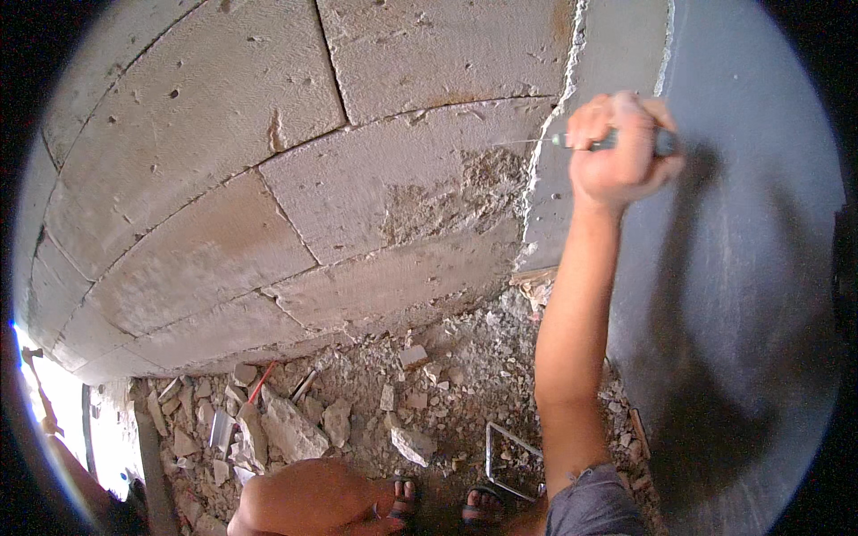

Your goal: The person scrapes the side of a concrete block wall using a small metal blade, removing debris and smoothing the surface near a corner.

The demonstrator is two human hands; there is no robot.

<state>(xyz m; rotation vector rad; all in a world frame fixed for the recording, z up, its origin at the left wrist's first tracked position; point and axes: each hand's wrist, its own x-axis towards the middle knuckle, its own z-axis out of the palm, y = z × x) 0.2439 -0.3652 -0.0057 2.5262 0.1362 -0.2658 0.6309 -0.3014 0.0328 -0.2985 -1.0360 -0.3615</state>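
My right hand [621, 147], slightly blurred, is closed around the dark handle of what looks like a screwdriver [560, 140]. Its thin metal shaft points left, across the ragged white joint [534, 170] between the block wall [402, 161] and the grey plastered surface [715, 223]. Whether the tip touches the wall I cannot tell. Below the shaft, a rough dark mortar patch [460, 196] marks the blocks. At the far left rim, against bright light, my left hand [52, 425] is wrapped round the handle of a hammer [33, 354], head up and well away from the wall joint.
Broken block pieces [290, 429] and rubble cover the ground along the wall's foot. A red stick [262, 382] lies among them. A white metal frame [490, 456] rests near my sandalled feet [483, 505]. My bare knee [304, 496] shows at the lower edge.
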